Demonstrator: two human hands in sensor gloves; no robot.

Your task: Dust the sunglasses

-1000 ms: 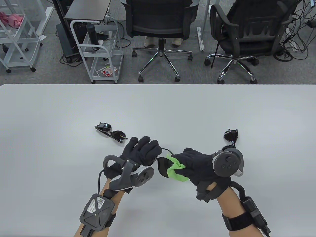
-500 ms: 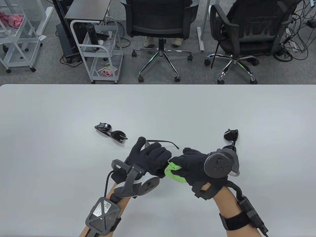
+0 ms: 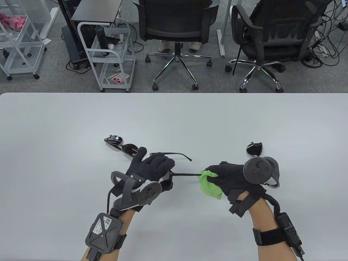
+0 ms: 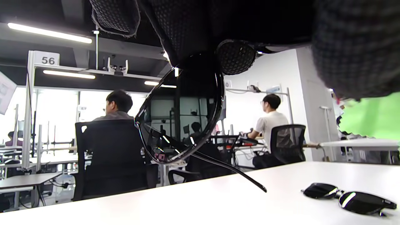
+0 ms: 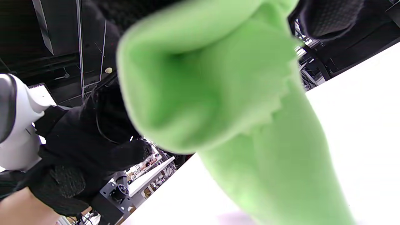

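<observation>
My left hand [image 3: 152, 165] grips a pair of black sunglasses [image 3: 174, 156] by the front, above the table; both temple arms stick out to the right. In the left wrist view one dark lens [image 4: 181, 112] hangs below my fingers [image 4: 236, 56]. My right hand [image 3: 225, 176] pinches a green cloth [image 3: 209, 185] around the tip of the nearer temple arm [image 3: 185, 174]. The cloth [image 5: 218, 93] fills the right wrist view.
A second pair of sunglasses [image 3: 121, 145] lies on the white table [image 3: 54, 163] just left of my left hand, seen also as dark glasses [image 4: 350, 198] in the left wrist view. A third pair [image 3: 254, 148] lies behind my right hand. Office chairs [image 3: 176, 27] stand beyond the far edge.
My hands have drawn apart: the right hand slid the cloth rightward along the temple arm to its tip, and the left hand moved slightly left with the glasses.
</observation>
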